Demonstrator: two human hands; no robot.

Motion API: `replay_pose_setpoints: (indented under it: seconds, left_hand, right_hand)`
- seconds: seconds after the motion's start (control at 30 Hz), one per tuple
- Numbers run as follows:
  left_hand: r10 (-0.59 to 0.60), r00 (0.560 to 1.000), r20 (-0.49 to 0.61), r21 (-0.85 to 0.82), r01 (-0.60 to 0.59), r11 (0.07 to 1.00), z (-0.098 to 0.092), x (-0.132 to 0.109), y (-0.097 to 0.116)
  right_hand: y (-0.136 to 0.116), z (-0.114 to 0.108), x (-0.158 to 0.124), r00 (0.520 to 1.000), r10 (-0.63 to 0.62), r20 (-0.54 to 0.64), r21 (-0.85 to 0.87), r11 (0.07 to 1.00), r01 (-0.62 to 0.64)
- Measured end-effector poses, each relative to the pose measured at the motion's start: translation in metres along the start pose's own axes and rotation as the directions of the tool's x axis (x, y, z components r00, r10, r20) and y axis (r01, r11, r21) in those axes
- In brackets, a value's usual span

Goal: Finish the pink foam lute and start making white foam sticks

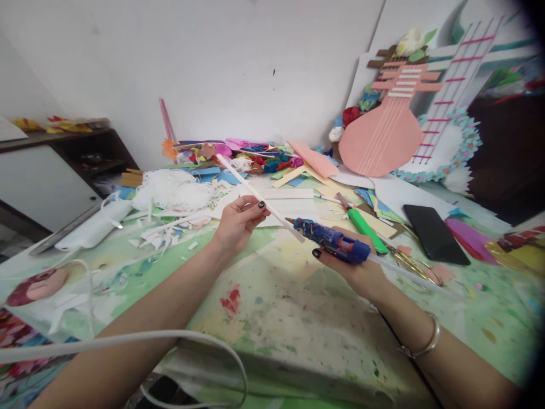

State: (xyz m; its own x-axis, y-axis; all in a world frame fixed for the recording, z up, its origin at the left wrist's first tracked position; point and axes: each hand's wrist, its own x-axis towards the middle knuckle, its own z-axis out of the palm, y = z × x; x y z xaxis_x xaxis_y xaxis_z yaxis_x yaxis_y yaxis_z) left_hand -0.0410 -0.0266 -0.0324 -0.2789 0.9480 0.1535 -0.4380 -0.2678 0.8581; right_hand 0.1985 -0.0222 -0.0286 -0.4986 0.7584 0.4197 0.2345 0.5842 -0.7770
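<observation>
Between the thumb and fingers of my left hand (239,222) is a long, thin white strip (247,183), held slanting above the table. My right hand (355,271) grips a blue hot glue gun (332,238), whose nozzle points left at the lower end of the strip. Whether the tip touches the strip I cannot tell. A clear glue stick (411,276) sticks out from the back of the gun. Just beyond my right hand lies a green-handled cutter (367,230), with gold-handled scissors (411,264) near it.
A black phone (436,234) lies at the right. Pink (381,142) paper instrument cutouts lean at the back right. White shredded paper (172,190) is heaped at the left, coloured scraps (255,159) along the wall. A white cable (204,336) loops across the front near my left forearm.
</observation>
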Motion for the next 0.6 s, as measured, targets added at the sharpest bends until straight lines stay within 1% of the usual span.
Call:
replay_pose_setpoints:
  seconds: [0.3, 0.5, 0.6]
  left_hand:
    - [0.0, 0.999, -0.054, -0.035, -0.002, 0.999, -0.0019, 0.0025, 0.0017]
    - [-0.015, 0.995, -0.103, -0.043, 0.011, 0.999, -0.0029, 0.0052, 0.0033]
    - [-0.021, 0.992, -0.127, -0.058, 0.013, 0.998, -0.0045, 0.0069, 0.0037]
  right_hand:
    - [0.0019, -0.0009, -0.0004, 1.0, -0.015, -0.013, -0.031, 0.999, 0.015]
    - [-0.0043, -0.0012, -0.0007, 1.0, -0.005, -0.012, -0.03, 1.0, 0.004]
    - [-0.0046, -0.0004, -0.0015, 0.998, 0.007, -0.056, -0.063, 0.998, -0.01]
